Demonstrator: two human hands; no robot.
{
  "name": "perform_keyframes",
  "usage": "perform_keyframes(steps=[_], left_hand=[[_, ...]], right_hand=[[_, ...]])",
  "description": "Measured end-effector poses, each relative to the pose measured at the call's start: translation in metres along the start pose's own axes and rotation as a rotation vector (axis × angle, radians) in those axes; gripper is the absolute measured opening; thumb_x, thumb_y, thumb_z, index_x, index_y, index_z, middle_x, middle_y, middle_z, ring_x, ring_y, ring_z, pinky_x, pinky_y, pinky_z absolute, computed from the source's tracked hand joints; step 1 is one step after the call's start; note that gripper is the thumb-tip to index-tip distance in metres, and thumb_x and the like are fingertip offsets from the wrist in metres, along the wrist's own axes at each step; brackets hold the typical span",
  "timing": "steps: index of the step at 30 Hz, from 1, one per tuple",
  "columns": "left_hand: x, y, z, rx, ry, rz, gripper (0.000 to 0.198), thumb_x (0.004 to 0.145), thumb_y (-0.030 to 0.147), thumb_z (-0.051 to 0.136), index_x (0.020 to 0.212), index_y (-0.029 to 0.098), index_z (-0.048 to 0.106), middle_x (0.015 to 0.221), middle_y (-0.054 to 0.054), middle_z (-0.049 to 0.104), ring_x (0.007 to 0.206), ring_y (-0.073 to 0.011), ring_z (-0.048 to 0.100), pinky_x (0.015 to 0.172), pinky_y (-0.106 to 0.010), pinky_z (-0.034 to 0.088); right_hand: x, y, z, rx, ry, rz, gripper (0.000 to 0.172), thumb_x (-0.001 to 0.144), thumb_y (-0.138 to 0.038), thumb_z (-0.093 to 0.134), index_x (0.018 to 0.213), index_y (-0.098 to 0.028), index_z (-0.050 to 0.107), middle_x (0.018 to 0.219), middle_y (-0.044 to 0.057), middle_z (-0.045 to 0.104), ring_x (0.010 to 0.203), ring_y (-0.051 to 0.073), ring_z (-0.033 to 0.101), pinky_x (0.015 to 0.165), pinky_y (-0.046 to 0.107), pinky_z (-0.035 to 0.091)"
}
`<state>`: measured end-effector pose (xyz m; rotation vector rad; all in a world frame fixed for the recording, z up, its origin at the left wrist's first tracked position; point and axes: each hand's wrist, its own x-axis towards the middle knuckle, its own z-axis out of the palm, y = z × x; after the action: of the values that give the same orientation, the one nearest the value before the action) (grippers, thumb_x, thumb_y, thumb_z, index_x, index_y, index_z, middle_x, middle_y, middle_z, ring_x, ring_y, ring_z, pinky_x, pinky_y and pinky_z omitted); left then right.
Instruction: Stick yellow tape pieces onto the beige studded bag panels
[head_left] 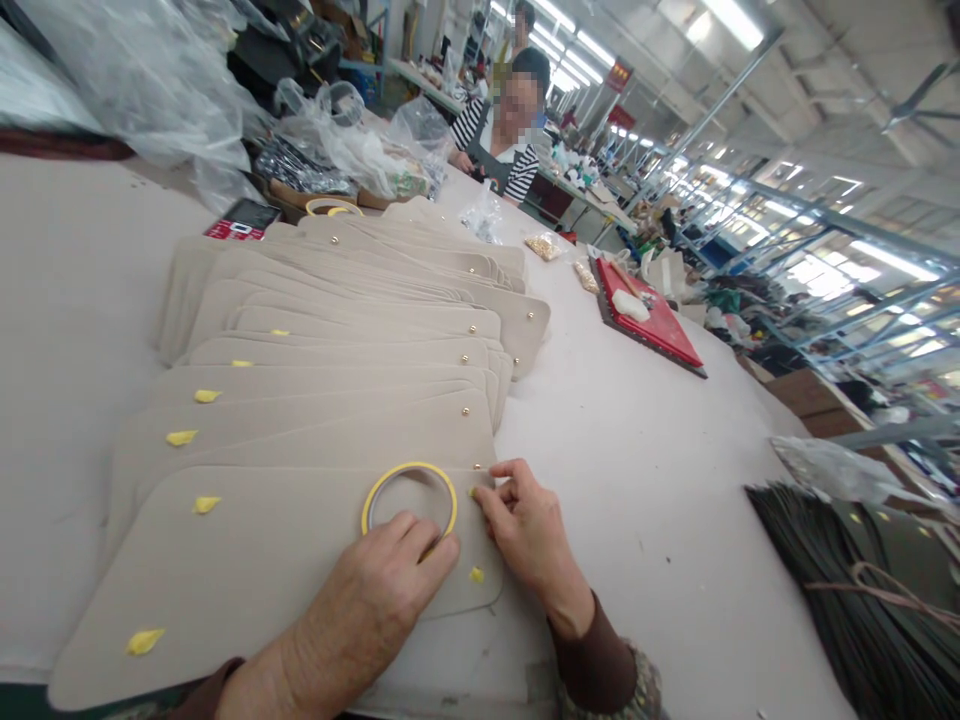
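Note:
My left hand (382, 590) is closed around the lower edge of a roll of yellow tape (411, 466), held over the nearest beige panel (285, 550). At that panel's right edge, my right hand (529, 525) pinches a small yellow piece of tape (473, 492) between thumb and forefinger, touching the panel near a corner. Another yellow tape piece (477, 575) sticks below it, and more mark the panel's left side. Behind lie several overlapping beige panels (352, 330), some with small metal studs (465, 411) along their right ends.
A red board (660, 325) with a white lump lies to the right. Bundled dark strips (817, 590) are at far right. Behind the panels are a red phone (244, 220), clear plastic bags (187, 90) and small bags of studs (546, 246). A person (499, 140) sits across the table.

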<state>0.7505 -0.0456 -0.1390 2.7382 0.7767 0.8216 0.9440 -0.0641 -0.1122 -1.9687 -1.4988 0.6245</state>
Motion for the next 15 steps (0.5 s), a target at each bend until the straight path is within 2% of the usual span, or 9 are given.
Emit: perform_keyframes(steps=[2, 5, 7, 10, 15], left_hand=[[0.000, 0.000, 0.000, -0.011, -0.014, -0.003, 0.017, 0.093, 0.007, 0.042, 0.092, 0.020, 0.053, 0.079, -0.001, 0.057, 0.070, -0.0202, 0.050, 0.061, -0.032, 0.038], [0.001, -0.001, -0.002, -0.021, -0.027, -0.014, 0.014, 0.092, 0.009, 0.046, 0.089, 0.020, 0.052, 0.078, -0.001, 0.056, 0.070, -0.0200, 0.050, 0.060, -0.032, 0.038], [0.002, 0.000, -0.003, -0.023, -0.040, -0.018, 0.011, 0.092, 0.010, 0.049, 0.088, 0.020, 0.051, 0.078, -0.001, 0.056, 0.070, -0.0197, 0.049, 0.061, -0.032, 0.039], [0.002, 0.002, -0.004, -0.019, -0.082, -0.018, 0.008, 0.093, 0.015, 0.051, 0.088, 0.021, 0.050, 0.080, -0.001, 0.056, 0.072, -0.0196, 0.050, 0.062, -0.032, 0.040], [0.002, 0.003, -0.005, 0.011, -0.136, -0.029, 0.006, 0.094, 0.017, 0.049, 0.088, 0.020, 0.050, 0.081, -0.002, 0.057, 0.074, -0.0194, 0.052, 0.063, -0.032, 0.043]], right_hand=[[-0.007, 0.007, 0.002, -0.033, 0.058, -0.144, 0.009, 0.092, -0.023, 0.054, 0.090, -0.019, 0.061, 0.068, 0.001, 0.066, 0.058, 0.014, 0.062, 0.058, 0.022, 0.049], [-0.013, 0.015, 0.007, -0.155, 0.068, -0.415, 0.020, 0.096, -0.018, 0.047, 0.090, -0.018, 0.067, 0.083, 0.008, 0.070, 0.077, 0.017, 0.066, 0.073, 0.027, 0.053], [-0.012, 0.016, 0.009, -0.202, 0.048, -0.468, 0.025, 0.096, -0.016, 0.044, 0.093, -0.017, 0.069, 0.084, 0.009, 0.070, 0.078, 0.019, 0.067, 0.075, 0.029, 0.054], [-0.004, 0.012, 0.008, -0.171, 0.019, -0.383, 0.024, 0.094, -0.019, 0.048, 0.092, -0.019, 0.072, 0.083, 0.009, 0.072, 0.074, 0.019, 0.069, 0.073, 0.030, 0.056], [0.012, 0.004, 0.000, -0.094, -0.079, -0.127, 0.022, 0.085, -0.033, 0.057, 0.077, -0.023, 0.075, 0.080, 0.007, 0.077, 0.071, 0.024, 0.071, 0.071, 0.035, 0.055]])
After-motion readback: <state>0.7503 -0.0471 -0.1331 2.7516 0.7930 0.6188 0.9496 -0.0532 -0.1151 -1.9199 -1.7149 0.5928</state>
